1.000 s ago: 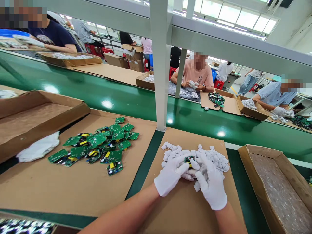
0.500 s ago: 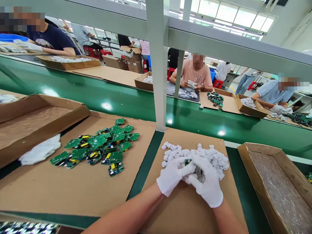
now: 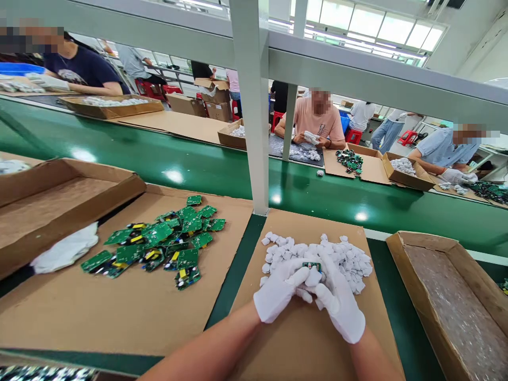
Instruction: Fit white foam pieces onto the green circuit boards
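Both of my hands wear white gloves and meet over the near edge of a pile of small white pieces [image 3: 349,262]. Between my fingers sits a small green circuit board [image 3: 311,266], mostly covered by the gloves. A pale white piece [image 3: 313,278] lies against its near side. My left hand [image 3: 281,286] is closed on the board's left side, thumb across the front. My right hand [image 3: 337,296] closes round the right side, its thumb lower down. The fingertips behind the board are hidden.
Several green circuit boards with yellow parts [image 3: 159,235] lie heaped on cardboard [image 3: 130,323] at left. Beside them is a white glove [image 3: 67,248]. Cardboard trays [image 3: 436,243] flank the workplace. A grey post [image 3: 260,159] rises ahead; co-workers [image 3: 317,124] sit beyond the green belt [image 3: 190,164].
My right hand has shifted slightly right and down, its thumb further from the left hand. More of the board and the white piece against it now shows.
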`<act>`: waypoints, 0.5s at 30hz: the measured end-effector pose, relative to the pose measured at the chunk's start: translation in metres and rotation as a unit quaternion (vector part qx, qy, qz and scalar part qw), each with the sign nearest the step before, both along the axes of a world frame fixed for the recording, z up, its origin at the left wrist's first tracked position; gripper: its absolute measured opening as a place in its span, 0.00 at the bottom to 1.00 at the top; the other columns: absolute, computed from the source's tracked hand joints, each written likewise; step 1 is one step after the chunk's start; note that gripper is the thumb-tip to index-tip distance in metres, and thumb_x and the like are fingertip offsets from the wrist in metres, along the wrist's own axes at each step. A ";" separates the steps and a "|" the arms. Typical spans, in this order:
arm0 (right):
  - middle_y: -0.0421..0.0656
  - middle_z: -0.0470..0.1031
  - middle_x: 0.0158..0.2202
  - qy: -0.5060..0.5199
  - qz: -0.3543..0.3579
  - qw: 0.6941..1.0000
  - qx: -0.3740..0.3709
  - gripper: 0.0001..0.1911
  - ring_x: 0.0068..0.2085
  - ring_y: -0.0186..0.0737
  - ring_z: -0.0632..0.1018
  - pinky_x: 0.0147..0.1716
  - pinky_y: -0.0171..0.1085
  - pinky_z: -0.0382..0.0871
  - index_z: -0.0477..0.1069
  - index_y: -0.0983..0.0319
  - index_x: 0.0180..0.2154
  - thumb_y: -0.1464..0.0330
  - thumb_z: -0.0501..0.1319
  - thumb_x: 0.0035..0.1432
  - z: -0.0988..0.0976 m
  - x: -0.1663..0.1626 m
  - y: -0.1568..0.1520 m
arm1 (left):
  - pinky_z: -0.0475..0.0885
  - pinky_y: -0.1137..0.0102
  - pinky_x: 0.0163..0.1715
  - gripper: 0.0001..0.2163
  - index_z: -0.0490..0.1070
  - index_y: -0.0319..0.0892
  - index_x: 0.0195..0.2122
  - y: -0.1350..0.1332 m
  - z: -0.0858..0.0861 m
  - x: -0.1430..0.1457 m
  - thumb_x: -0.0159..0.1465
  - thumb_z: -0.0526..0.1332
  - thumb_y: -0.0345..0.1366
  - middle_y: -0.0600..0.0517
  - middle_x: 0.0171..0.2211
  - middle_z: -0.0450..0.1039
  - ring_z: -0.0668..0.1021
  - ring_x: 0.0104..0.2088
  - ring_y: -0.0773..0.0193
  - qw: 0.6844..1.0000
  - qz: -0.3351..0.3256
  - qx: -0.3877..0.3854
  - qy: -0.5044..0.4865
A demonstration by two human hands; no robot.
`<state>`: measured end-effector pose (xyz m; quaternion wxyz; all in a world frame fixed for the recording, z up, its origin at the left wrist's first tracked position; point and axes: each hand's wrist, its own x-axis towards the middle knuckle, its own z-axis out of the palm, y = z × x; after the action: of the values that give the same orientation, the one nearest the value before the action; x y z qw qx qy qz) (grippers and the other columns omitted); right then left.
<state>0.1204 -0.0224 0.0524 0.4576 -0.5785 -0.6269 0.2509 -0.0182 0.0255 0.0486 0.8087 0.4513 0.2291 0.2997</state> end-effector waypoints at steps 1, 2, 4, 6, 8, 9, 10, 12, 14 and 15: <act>0.40 0.74 0.26 -0.002 0.010 1.000 -0.014 0.18 0.29 0.40 0.76 0.33 0.38 0.74 0.70 0.60 0.50 0.60 0.54 0.61 0.002 0.000 0.000 | 0.72 0.72 0.29 0.16 0.70 0.38 0.39 0.000 0.001 -0.001 0.62 0.56 0.48 0.49 0.30 0.70 0.74 0.28 0.66 1.000 -0.001 0.007 0.002; 0.40 0.74 0.27 -0.013 0.014 1.000 -0.024 0.18 0.30 0.40 0.76 0.34 0.38 0.74 0.70 0.59 0.50 0.61 0.54 0.62 0.003 -0.001 0.001 | 0.72 0.71 0.30 0.17 0.70 0.38 0.40 -0.001 0.003 -0.002 0.62 0.55 0.48 0.48 0.30 0.71 0.74 0.28 0.66 1.000 -0.001 0.015 0.005; 0.42 0.76 0.32 -0.031 0.005 0.999 -0.021 0.17 0.34 0.41 0.77 0.37 0.38 0.74 0.71 0.59 0.48 0.61 0.56 0.60 0.003 -0.002 0.002 | 0.72 0.70 0.32 0.18 0.70 0.38 0.43 -0.001 0.004 -0.002 0.62 0.56 0.48 0.48 0.30 0.72 0.74 0.29 0.66 0.999 -0.001 0.035 0.016; 0.43 0.77 0.35 -0.011 0.007 1.000 -0.027 0.18 0.35 0.42 0.77 0.36 0.38 0.74 0.72 0.59 0.47 0.59 0.57 0.59 0.004 -0.002 0.002 | 0.72 0.70 0.31 0.17 0.71 0.38 0.42 -0.002 0.004 -0.002 0.61 0.57 0.47 0.48 0.29 0.73 0.74 0.28 0.66 0.999 -0.005 0.045 0.025; 0.43 0.77 0.34 0.043 0.048 0.996 -0.064 0.20 0.32 0.41 0.77 0.31 0.37 0.75 0.70 0.59 0.49 0.56 0.52 0.61 0.005 0.000 0.001 | 0.72 0.71 0.28 0.18 0.71 0.37 0.41 -0.001 0.003 -0.001 0.61 0.57 0.47 0.47 0.29 0.73 0.75 0.28 0.65 0.999 -0.008 0.028 0.023; 0.42 0.77 0.34 0.062 0.070 0.993 -0.075 0.21 0.31 0.41 0.77 0.30 0.37 0.75 0.68 0.59 0.50 0.55 0.51 0.62 0.006 0.001 0.001 | 0.72 0.72 0.26 0.18 0.71 0.37 0.41 -0.001 0.002 0.000 0.61 0.57 0.48 0.47 0.29 0.72 0.75 0.28 0.65 1.000 -0.004 0.015 0.021; 0.43 0.77 0.36 0.062 0.076 0.993 -0.071 0.22 0.32 0.42 0.78 0.31 0.38 0.75 0.66 0.59 0.52 0.55 0.50 0.62 0.006 0.002 0.000 | 0.72 0.72 0.25 0.19 0.71 0.36 0.42 0.000 0.000 0.001 0.60 0.58 0.48 0.47 0.28 0.72 0.75 0.28 0.64 1.000 0.004 0.004 0.022; 0.46 0.75 0.42 -0.003 0.035 0.999 -0.013 0.23 0.39 0.45 0.77 0.38 0.41 0.74 0.64 0.59 0.55 0.57 0.55 0.60 0.004 0.006 0.001 | 0.72 0.73 0.24 0.20 0.70 0.37 0.45 0.001 -0.003 0.001 0.59 0.60 0.48 0.48 0.29 0.71 0.74 0.27 0.65 0.999 0.022 -0.013 0.026; 0.48 0.71 0.49 -0.117 -0.015 0.991 0.064 0.22 0.45 0.48 0.75 0.43 0.44 0.72 0.67 0.58 0.53 0.62 0.60 0.57 0.000 0.008 0.003 | 0.73 0.72 0.26 0.21 0.69 0.38 0.47 0.002 -0.006 0.002 0.59 0.60 0.48 0.49 0.30 0.70 0.74 0.27 0.66 0.999 0.026 -0.022 0.016; 0.48 0.69 0.52 -0.167 -0.029 0.981 0.098 0.19 0.46 0.48 0.74 0.45 0.45 0.71 0.70 0.57 0.50 0.64 0.60 0.56 -0.002 0.009 0.004 | 0.73 0.72 0.27 0.21 0.69 0.39 0.48 0.002 -0.007 0.002 0.60 0.59 0.49 0.49 0.29 0.70 0.74 0.27 0.66 0.999 0.021 -0.025 0.006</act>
<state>0.1295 -0.0188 0.0503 0.4081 -0.5822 -0.6991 0.0752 -0.0164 0.0277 0.0413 0.8120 0.4277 0.2507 0.3080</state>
